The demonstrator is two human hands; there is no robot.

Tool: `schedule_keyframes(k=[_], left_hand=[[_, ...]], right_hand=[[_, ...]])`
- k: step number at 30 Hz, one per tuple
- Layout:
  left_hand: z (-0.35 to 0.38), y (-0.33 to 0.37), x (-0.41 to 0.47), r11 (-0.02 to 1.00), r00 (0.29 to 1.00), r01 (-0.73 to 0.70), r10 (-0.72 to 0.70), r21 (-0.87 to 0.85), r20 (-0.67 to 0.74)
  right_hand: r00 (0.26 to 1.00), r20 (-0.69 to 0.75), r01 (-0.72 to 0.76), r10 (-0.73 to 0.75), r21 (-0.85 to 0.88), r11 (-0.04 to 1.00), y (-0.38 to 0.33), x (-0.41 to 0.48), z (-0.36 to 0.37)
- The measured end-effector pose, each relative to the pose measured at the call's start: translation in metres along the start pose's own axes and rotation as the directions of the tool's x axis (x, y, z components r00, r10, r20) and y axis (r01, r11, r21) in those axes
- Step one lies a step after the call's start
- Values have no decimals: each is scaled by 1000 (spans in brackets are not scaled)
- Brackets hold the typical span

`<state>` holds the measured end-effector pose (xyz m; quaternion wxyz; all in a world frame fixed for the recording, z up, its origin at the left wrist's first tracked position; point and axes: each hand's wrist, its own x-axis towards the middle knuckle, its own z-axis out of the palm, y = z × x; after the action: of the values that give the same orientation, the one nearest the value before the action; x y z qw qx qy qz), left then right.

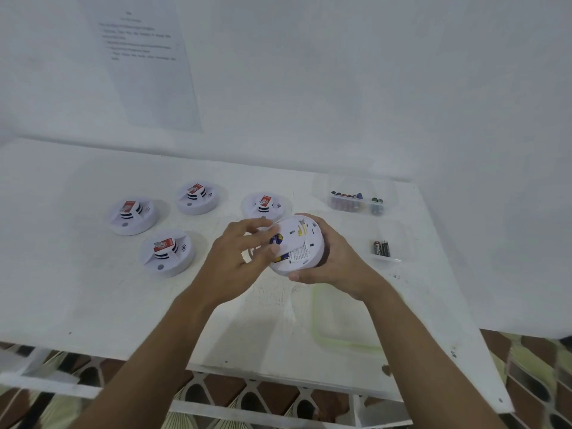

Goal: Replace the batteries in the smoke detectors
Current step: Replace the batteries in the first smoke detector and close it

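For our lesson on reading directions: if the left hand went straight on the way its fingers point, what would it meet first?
The smoke detector gripped by the right hand. The left hand points at its upturned back, seemingly touching it.

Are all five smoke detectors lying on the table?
No, the right hand grips one detector tilted up; four others lie on the table.

Counting 5 smoke detectors: 4 sitting left of and beyond the left hand, 5th detector being gripped by the right hand. 2 blue-yellow batteries showing in it. 2 clear tubs sitting beyond and right of the right hand: far tub holding batteries, count unreadable; near tub holding 2 black batteries. 1 lid lying below the right wrist. 1 paper sheet hanging up beyond both hands.
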<state>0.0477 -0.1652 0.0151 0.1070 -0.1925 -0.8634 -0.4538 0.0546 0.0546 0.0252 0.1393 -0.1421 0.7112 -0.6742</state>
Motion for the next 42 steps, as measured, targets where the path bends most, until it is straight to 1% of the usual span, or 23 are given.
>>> schedule_keyframes(k=[3,8,12,15,17,19,21,30,35,42], left_hand=[[-6,1,0,999,999,-17,15,31,34],[-16,1,0,993,988,-38,21,113,151],[-16,4,-3,987,979,-49,16,155,205],[-13,5,-3,984,983,-12,-21,176,185],[-12,8,-2,989,989,20,-41,144,143],[-10,12,-2,995,993,7,-19,101,121],[-8,16,-1,997,992,-9,0,76,128],[-3,18,-2,998,989,47,-52,38,136],[0,19,-2,998,995,55,-57,30,85],[-2,12,-2,997,985,70,-72,17,154]], right_hand=[[999,30,-17,18,-35,999,-2,-1,-2],[994,96,-38,49,-112,993,0,-4,-6],[992,109,-54,70,-144,988,4,-5,-6],[991,110,-58,74,-144,988,4,-5,-6],[992,105,-53,68,-141,989,3,-5,-6],[993,102,-48,63,-142,989,2,-5,-6],[994,99,-39,55,-152,988,0,-4,-6],[996,86,-22,37,-164,986,-3,-5,-7],[995,95,-19,36,-167,986,-4,-4,-4],[995,95,-12,27,-155,988,-9,-4,-2]])
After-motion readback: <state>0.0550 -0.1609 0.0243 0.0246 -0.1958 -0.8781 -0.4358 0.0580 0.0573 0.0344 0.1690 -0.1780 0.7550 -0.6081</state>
